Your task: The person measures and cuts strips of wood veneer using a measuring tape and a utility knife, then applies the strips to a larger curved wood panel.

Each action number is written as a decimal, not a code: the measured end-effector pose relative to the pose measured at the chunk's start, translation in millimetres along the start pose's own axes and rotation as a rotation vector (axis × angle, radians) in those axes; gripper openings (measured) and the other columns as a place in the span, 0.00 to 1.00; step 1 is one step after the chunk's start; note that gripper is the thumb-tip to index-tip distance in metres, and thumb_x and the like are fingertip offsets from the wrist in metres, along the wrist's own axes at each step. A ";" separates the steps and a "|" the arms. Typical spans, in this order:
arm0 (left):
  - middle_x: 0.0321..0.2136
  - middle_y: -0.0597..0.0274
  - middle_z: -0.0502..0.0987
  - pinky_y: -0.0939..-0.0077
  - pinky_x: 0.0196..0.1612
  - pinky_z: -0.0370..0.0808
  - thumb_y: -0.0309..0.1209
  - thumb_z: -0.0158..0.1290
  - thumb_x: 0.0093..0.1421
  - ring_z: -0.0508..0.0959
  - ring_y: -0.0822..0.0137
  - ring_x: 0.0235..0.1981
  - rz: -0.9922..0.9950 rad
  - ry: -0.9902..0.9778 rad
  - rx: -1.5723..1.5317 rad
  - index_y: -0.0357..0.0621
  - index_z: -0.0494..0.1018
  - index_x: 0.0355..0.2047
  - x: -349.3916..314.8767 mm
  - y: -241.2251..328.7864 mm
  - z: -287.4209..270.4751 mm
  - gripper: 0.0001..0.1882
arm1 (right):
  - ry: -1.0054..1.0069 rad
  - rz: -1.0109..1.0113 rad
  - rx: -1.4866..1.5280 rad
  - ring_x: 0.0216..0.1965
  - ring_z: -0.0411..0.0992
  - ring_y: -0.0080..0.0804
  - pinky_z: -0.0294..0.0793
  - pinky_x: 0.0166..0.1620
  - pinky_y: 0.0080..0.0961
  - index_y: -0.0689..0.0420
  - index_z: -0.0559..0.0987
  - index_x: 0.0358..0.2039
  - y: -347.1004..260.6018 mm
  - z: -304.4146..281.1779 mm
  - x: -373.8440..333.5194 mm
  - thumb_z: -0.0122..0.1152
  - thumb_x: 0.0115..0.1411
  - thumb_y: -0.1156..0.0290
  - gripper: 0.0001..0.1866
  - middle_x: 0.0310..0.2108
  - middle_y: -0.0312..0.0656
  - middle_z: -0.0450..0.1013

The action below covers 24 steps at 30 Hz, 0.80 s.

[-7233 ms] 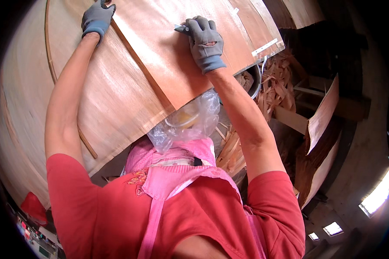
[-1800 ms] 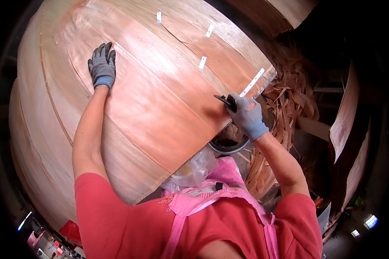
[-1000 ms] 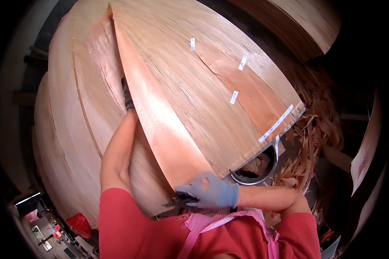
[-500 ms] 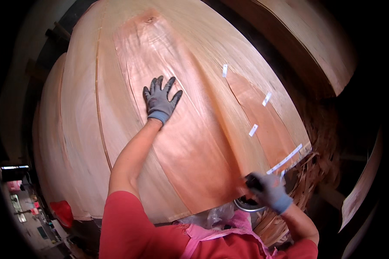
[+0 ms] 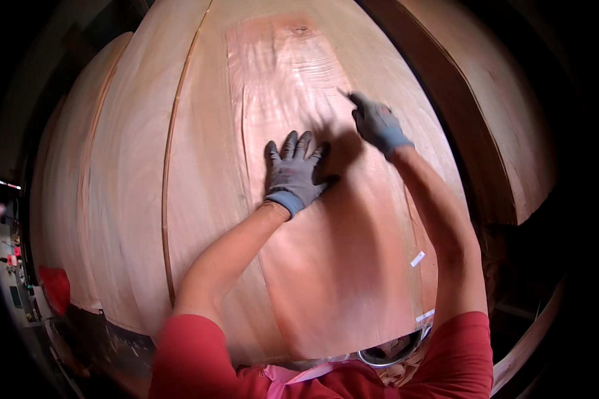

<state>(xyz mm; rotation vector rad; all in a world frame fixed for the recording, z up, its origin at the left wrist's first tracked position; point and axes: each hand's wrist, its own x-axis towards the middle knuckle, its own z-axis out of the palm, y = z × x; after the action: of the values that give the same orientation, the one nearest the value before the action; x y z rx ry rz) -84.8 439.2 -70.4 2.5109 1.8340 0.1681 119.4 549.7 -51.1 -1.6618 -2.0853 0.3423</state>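
Note:
A wide, pale wood veneer sheet [image 5: 206, 166] spreads before me, with a long reddish veneer strip [image 5: 293, 266] down its middle. My left hand [image 5: 294, 171], in a grey glove, lies flat on the strip with fingers spread. Farther up and to the right, my gloved right hand [image 5: 379, 126] is closed around a thin, dark-tipped tool [image 5: 343, 92]. Its tip points up and left over the strip's right side; most of it is hidden by the fingers, and I cannot tell if it touches the wood.
White tape pieces [image 5: 417, 259] mark the sheet at lower right. A round metal container [image 5: 373, 363] sits by the near edge, beside wood scraps. Another veneer stack [image 5: 506, 133] rises at the right. A red object [image 5: 55, 289] hangs at the left edge.
My right hand has moved from above the metal container at the near edge up over the sheet. My left hand stays spread on the strip. The whole view has shifted.

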 end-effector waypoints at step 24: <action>0.68 0.51 0.56 0.29 0.65 0.41 0.62 0.52 0.56 0.51 0.48 0.70 0.049 0.083 -0.184 0.62 0.64 0.65 1.2 -3.5 4.1 0.39 | -0.180 0.002 -0.377 0.39 0.78 0.55 0.76 0.43 0.48 0.29 0.65 0.63 18.5 57.0 106.3 0.42 0.68 0.62 0.23 0.39 0.57 0.78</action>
<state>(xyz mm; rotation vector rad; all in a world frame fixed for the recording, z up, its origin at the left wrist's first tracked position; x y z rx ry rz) -87.3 441.5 -74.7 2.4570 1.6982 0.4283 88.9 661.7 -88.8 -1.9035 -2.3974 0.1046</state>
